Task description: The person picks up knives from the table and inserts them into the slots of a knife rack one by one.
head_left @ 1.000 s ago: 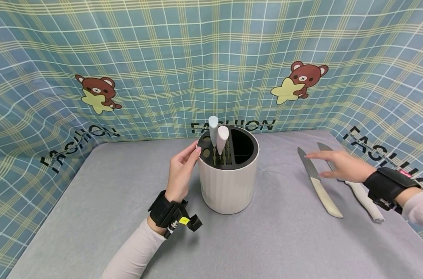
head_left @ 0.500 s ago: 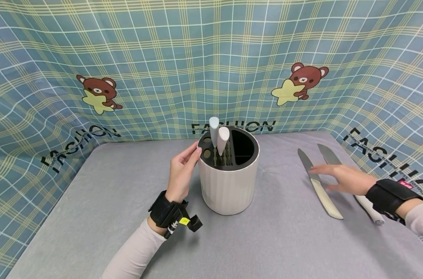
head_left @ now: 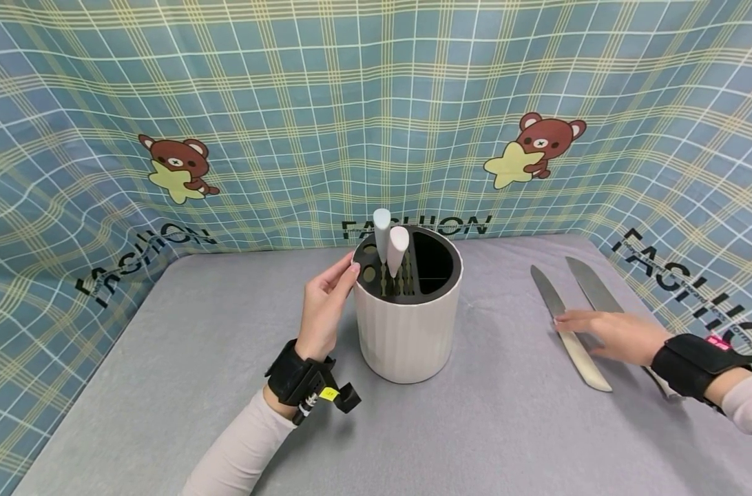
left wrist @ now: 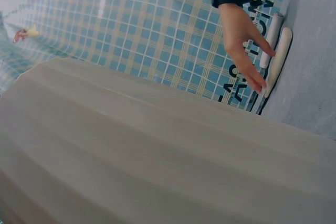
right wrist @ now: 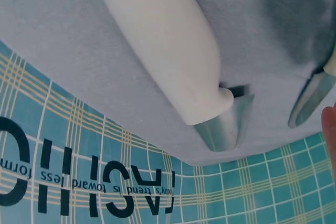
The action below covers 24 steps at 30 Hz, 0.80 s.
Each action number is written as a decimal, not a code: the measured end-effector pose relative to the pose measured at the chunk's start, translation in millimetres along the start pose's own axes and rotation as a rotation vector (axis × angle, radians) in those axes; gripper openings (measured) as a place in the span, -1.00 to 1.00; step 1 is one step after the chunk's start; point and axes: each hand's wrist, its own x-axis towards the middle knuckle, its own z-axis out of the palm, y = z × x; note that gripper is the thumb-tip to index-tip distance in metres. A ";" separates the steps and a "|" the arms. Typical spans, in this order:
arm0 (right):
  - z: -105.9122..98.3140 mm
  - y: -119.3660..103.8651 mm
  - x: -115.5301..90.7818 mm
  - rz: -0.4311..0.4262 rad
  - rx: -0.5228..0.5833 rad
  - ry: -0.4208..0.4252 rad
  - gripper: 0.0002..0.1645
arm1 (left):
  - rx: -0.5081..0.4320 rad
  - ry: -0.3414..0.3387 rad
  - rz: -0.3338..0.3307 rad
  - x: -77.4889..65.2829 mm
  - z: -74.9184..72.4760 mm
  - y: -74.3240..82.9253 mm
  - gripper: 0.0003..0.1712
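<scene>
A white ribbed knife holder (head_left: 407, 344) with a black slotted top stands upright mid-table. Two pale handles (head_left: 398, 249) stick up from its slots. My left hand (head_left: 322, 310) holds its left rim between thumb and fingers. On the right, my right hand (head_left: 627, 336) hovers with fingers extended, fingertips right where blade meets handle on the cream-handled knife (head_left: 582, 364). Beside it lies a white-handled knife (head_left: 594, 284), partly hidden under that hand. The left wrist view shows the right hand (left wrist: 239, 38) with thumb and fingers apart. The white handle (right wrist: 168, 45) fills the right wrist view.
Grey cloth (head_left: 227, 331) covers the table. A blue checked curtain (head_left: 301, 124) with printed bears rises at the back and both sides, near the white-handled knife on the right. The holder's right half has a wide black compartment (head_left: 433, 262).
My right hand has come down and slightly toward me, from over the cream-handled knife's blade to the top of its handle. The left hand stays on the rim.
</scene>
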 end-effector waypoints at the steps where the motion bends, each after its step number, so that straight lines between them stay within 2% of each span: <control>1: 1.3 -0.6 -0.6 -0.009 -0.013 0.007 -0.20 | 0.000 -0.001 -0.001 0.1 0.1 0.0 -0.48; 6: 7.3 -1.6 -2.7 -0.043 -0.043 0.037 -0.23 | 0.013 0.003 -0.005 0.0 0.7 0.6 -0.49; 14: 10.7 0.2 -3.2 -0.053 -0.047 0.007 -0.28 | 0.014 0.006 -0.006 0.2 0.1 -0.4 -0.50; 24: 15.4 5.1 -2.2 -0.157 -0.075 0.089 -0.31 | 0.007 0.004 -0.004 -0.9 0.6 1.0 -0.49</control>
